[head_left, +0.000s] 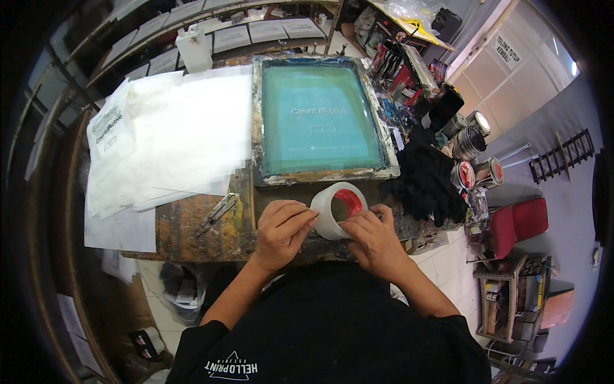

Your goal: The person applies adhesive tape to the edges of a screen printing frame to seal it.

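A: Quick pass. Where's the tape (338, 208)?

B: I see it at the near edge of the bench (185, 233), just in front of the frame (320, 118). It's a clear roll with a red core, standing on its edge, tipped a bit. The hole faces right and slightly toward me, so its axis runs roughly left-right across the bench.

A: Left hand (281, 227)?

B: Fingers curled and close together, tips pressed on the left rim of the roll. Narrow, not a full wrap. It's steadying the roll from the left side.

A: Right hand (372, 238)?

B: Fingers bent, thumb and forefinger pinched at the roll's lower right edge. I can't tell whether there's a loose tape end between them; too small. Touching for sure.

A: Frame direction?

B: Long axis runs away from me, a touch tilted to the left at the far end. Teal mesh up, wooden border smeared with paint.

A: Anything else near?

B: Sheets (173, 137) of white paper piled left of the frame, overlapping, some hanging off the bench's left side. A metal tool (217, 213) lies on the bench left of my left hand, apart from it, pointing diagonally. A black cloth (425, 176) is heaped right of the frame, near my right hand but not touching. Cans (470, 141) stand beyond the cloth.
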`<action>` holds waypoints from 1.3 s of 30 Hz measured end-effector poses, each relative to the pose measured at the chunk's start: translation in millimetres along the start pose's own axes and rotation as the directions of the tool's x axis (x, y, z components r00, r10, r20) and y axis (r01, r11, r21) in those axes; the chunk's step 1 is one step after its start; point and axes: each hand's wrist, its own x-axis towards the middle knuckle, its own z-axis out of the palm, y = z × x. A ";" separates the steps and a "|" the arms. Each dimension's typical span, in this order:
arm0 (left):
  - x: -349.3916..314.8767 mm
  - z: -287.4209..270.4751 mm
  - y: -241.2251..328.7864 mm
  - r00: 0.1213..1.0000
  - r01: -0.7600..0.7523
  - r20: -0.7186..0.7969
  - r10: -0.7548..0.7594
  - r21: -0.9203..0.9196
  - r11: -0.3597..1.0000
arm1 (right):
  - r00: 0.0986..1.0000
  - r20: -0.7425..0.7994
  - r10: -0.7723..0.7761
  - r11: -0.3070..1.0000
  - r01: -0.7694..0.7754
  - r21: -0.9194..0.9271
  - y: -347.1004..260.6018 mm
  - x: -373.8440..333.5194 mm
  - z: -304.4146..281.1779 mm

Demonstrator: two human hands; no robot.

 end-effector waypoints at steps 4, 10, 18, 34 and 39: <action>6.1 1.8 -4.5 0.996 0.072 0.065 -0.069 -0.042 0.997 | 0.997 0.069 -0.024 0.998 0.020 0.055 6.4 8.9 -4.3; 43.2 -18.7 -1.9 0.912 0.377 0.224 -0.344 -0.130 0.917 | 0.952 0.303 0.046 0.890 -0.177 0.421 67.9 31.7 -50.5; 23.7 -33.4 -111.5 0.633 0.773 0.181 -0.753 -0.207 0.600 | 0.787 0.544 0.291 0.627 -0.586 0.513 211.8 27.0 -114.5; 26.2 -159.6 -82.2 0.742 0.517 -0.550 -0.383 0.106 0.849 | 0.939 -0.342 0.040 0.975 -0.111 -0.192 91.9 63.2 -135.8; 50.6 -237.5 -79.3 0.594 0.302 -0.802 0.061 0.293 0.907 | 0.775 -0.490 -0.399 0.858 0.127 -0.498 -8.6 33.9 -188.6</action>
